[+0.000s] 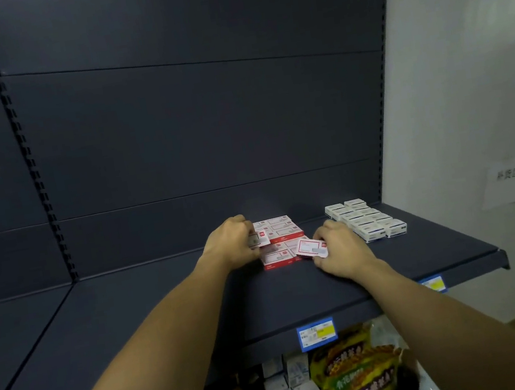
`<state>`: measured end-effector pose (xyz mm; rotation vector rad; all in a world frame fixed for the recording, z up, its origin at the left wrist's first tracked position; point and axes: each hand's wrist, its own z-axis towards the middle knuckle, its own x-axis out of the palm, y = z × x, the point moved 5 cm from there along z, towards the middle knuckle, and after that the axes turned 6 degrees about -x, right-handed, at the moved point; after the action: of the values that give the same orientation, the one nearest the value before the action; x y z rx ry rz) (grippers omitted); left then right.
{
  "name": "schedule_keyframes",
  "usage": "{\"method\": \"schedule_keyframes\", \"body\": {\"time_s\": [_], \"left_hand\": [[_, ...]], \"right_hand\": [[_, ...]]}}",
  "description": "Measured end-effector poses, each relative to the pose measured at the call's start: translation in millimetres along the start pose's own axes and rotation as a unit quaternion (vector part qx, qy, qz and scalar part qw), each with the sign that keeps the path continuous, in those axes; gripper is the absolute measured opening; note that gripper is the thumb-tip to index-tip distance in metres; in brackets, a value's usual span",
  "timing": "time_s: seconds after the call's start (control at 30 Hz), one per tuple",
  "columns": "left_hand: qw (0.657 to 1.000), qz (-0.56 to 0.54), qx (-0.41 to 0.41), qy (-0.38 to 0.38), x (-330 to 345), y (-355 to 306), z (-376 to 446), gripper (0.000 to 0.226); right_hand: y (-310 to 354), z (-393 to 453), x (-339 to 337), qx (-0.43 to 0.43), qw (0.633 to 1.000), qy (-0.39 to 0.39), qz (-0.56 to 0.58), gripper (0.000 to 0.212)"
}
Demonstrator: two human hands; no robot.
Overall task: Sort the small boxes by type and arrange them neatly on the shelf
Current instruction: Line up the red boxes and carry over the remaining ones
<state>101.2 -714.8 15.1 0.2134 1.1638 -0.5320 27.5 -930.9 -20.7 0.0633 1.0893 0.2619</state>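
On the dark shelf point(133, 313) lies a stack of small red-and-white boxes point(279, 230), in two groups near the back. My left hand point(233, 243) grips one red-and-white box point(257, 239) at the stack's left side. My right hand point(341, 249) holds another red-and-white box point(311, 248), tilted, just right of the front group point(277, 258). Further right, several white-and-blue boxes point(367, 220) stand in two neat rows running toward the back panel.
The shelf's back panel point(188, 121) is dark and bare, with slotted uprights. Blue price tags point(317, 334) hang on the front edge. Below, yellow snack bags point(359, 370) and small white packs fill the lower level. A white wall with a paper note point(509, 180) is at the right.
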Motion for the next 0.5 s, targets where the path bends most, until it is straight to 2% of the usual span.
{"method": "schedule_keyframes", "body": {"time_s": [0.5], "left_hand": [[1.000,-0.007,-0.012,-0.010,22,-11,84,0.037]], "right_hand": [[-45,83,13,-0.029,0.999,-0.026,0.028,0.036]]}}
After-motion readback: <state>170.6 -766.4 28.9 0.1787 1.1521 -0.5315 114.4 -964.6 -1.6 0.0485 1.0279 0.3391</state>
